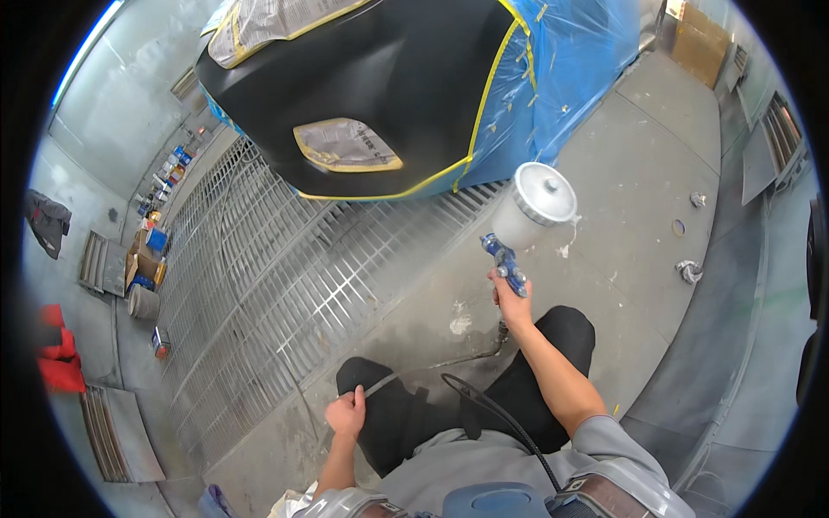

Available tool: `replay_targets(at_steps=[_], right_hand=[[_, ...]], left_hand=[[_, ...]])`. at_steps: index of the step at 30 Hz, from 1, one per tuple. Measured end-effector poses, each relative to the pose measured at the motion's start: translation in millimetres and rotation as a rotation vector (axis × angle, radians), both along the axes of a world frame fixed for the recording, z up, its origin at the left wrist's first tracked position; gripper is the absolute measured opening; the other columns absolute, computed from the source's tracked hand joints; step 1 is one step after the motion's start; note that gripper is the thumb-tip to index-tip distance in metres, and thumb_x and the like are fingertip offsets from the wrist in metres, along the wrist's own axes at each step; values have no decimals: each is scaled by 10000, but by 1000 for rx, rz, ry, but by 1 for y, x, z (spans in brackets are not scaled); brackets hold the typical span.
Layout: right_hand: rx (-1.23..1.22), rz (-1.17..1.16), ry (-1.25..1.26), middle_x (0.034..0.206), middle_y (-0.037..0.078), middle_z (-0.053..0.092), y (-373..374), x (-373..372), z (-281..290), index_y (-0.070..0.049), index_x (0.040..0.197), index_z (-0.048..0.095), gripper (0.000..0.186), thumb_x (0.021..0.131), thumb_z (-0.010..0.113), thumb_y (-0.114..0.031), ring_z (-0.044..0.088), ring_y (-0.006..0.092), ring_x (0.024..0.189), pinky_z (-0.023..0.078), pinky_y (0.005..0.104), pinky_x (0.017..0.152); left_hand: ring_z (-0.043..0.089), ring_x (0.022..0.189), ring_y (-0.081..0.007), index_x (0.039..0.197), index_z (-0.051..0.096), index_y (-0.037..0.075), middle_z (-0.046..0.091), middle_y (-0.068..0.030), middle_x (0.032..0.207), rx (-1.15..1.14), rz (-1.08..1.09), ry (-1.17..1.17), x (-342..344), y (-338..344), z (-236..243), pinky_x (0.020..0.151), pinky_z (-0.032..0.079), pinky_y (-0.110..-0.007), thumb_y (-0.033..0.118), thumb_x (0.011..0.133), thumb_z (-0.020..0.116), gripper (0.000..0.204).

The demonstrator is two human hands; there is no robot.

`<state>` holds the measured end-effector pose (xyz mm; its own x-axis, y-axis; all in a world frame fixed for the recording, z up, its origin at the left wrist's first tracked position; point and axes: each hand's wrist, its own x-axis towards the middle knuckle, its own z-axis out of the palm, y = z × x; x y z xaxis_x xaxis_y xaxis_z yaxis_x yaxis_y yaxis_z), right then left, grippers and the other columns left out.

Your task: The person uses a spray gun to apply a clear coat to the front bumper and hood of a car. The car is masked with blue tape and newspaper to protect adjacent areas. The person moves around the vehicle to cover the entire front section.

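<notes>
My right hand (514, 304) is wrapped round the handle of a blue spray gun (503, 255), held out in front of my right knee. On the gun sits a whitish paint cup (541, 200) with a round lid. A thin air hose (432, 368) runs from below the gun across to my left hand (346, 414), which is closed on it beside my left knee. Ahead stands a vehicle's dark body panel (406, 82), apart from the gun. Yellow tape edges it, blue plastic film (561, 78) covers its right side, and a masked patch (347, 145) lies low on it.
Metal floor grating (259, 259) spreads under the vehicle and to the left. Cans and a cardboard box (141, 259) line the left wall. Another large box (700, 45) stands far right. Crumpled scraps (689, 271) lie on the right floor. A black hose (505, 414) loops over my lap.
</notes>
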<state>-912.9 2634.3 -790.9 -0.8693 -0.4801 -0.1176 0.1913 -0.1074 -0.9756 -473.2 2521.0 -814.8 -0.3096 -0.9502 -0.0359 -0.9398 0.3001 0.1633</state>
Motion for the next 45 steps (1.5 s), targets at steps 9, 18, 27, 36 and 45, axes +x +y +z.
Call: replay_targets(at_steps=[9,18,27,36,45], right_hand=[[-40,28,59,624,-20,586,-9,-8,-15,-55,894,709,217,984,768,-243,532,78,520,401,271,490],[-74,12,103,648,-25,572,2,-11,-13,-53,976,712,209,982,773,-253,532,75,545,409,270,509],[-34,-51,88,650,-11,588,5,-18,-14,-34,972,723,232,986,765,-262,541,86,537,414,275,504],[-72,-243,63,652,-33,572,0,-23,-14,-46,963,714,165,978,769,-201,533,75,546,398,272,502],[61,-300,229,615,2,588,-13,-18,-10,-23,894,689,257,976,772,-251,542,96,525,411,294,497]], left_hand=[[717,784,-455,780,794,109,726,-205,753,131,-22,-47,-6,-1,9,721,566,-550,559,1003,595,539],[719,792,-459,763,786,105,723,-217,756,127,-49,4,-29,1,1,723,564,-560,552,1001,598,541],[703,720,-467,714,764,99,708,-224,724,15,-64,47,-35,2,-11,677,552,-571,519,1003,612,532],[708,732,-475,724,764,87,711,-246,742,24,-3,52,-30,-3,-21,692,560,-581,523,1013,599,549],[711,733,-472,728,765,97,717,-235,745,28,3,46,-25,-6,-17,701,563,-581,542,1016,585,560]])
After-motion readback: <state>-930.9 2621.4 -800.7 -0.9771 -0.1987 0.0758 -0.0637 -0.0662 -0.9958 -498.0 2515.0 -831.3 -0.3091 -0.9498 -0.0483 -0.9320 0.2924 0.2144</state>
